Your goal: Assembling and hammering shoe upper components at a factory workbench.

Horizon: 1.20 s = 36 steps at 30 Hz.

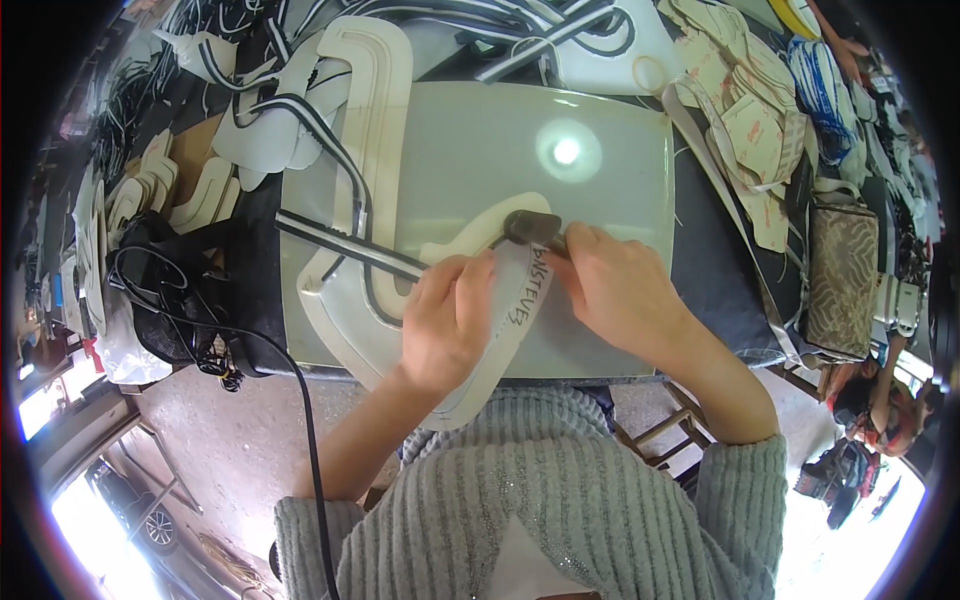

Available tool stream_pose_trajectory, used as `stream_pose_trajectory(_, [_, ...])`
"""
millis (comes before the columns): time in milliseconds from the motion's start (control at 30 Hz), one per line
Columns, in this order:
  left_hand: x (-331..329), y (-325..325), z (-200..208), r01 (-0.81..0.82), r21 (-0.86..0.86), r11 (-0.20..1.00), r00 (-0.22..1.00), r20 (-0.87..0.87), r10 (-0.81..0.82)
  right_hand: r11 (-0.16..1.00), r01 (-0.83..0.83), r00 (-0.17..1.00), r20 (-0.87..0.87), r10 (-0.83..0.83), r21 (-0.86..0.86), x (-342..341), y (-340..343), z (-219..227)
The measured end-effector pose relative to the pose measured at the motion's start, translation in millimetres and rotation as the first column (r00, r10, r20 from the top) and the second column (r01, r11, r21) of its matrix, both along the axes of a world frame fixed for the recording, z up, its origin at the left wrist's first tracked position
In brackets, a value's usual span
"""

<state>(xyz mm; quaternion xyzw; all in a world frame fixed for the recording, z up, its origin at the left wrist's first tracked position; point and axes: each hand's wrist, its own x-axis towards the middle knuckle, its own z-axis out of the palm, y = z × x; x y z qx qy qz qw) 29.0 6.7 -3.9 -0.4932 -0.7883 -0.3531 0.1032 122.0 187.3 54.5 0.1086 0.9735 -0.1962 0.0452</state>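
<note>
A curved off-white template [475, 392] lies on the glossy board in front of me, its near end overhanging the edge by my body. It carries handwriting and a pale inner panel. My left hand [447, 318] is closed at its middle, fingertips pinched on a black-and-white striped strip [345, 240] that trails off to the left. In my right hand [615, 290] is a tool with a dark, rounded head [530, 227], apparently a small hammer. Its head rests over the template's upper end, and my fingers mostly cover the handle.
Under the work is a grey-green board [600, 340]. A long cream template [375, 110] stands to its left, near a black cable [308, 430]. Cream cut pieces [755, 130] are heaped at back right, beside a patterned pouch [842, 268]. More striped strips [560, 40] lie at the back.
</note>
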Motion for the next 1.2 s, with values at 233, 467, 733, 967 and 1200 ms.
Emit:
stream_pose_trajectory(233, [0.8,1.3,-3.3,0.0,-0.003,1.0,0.998,-0.064,0.0,0.989,0.022,0.953,-0.296,-0.064,-0.144,-2.1,-9.1,7.6])
stream_pose_trajectory(467, [0.8,-0.3,-2.4,-0.012,0.014,1.0,0.998,-0.068,0.013,1.0,0.018,0.992,-0.121,-0.02,-0.02,2.9,-16.9,7.2])
stream_pose_trajectory(733, [2.4,-9.4,12.2,-0.112,0.04,0.993,0.921,0.379,0.089,0.999,0.013,1.0,0.023,-0.014,0.035,1.5,-13.4,1.2])
stream_pose_trajectory(967, [6.0,-9.0,2.1,-0.017,-0.033,0.999,1.0,0.014,0.017,0.996,0.041,0.998,-0.051,-0.045,-0.075,1.9,-8.7,5.4])
stream_pose_trajectory(1200, [7.3,-7.9,-2.5,-0.031,-0.025,0.999,0.999,-0.025,0.031,0.997,-0.045,0.998,0.029,0.047,-0.056,-7.1,-13.0,5.0])
